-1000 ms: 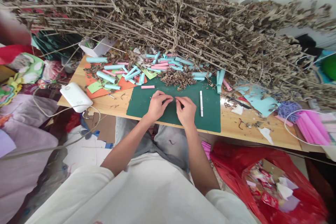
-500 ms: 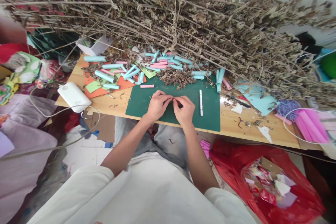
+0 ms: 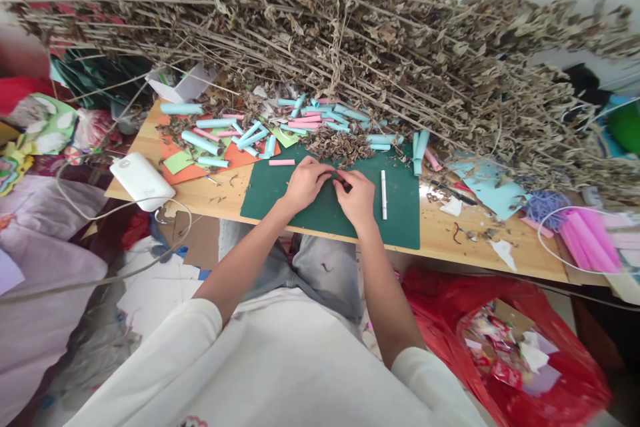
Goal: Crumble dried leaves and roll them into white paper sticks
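Over the green mat [image 3: 395, 227], my left hand [image 3: 307, 185] and my right hand [image 3: 357, 196] meet with fingertips pinched close together. Something small and dark shows between them, too small to make out. Just beyond the fingertips lies a heap of crumbled dry leaves [image 3: 340, 147]. A white stick [image 3: 383, 195] rests on the mat to the right of my right hand. Near my left hand, a pink paper roll [image 3: 282, 162] lies at the mat's back edge. Blue paper rolls [image 3: 200, 142] and pink ones are scattered behind and to the left.
Dried leafy stalks [image 3: 310, 33] cover the back of the wooden table [image 3: 530, 260]. A white power bank [image 3: 143, 180] with a cable sits at the left edge. Purple string [image 3: 547, 208] lies at the right. A red bag [image 3: 575, 347] of scraps stands below.
Both hands have moved slightly away from me, nearer the leaf heap, with fingertips still together. The view has shifted a little.
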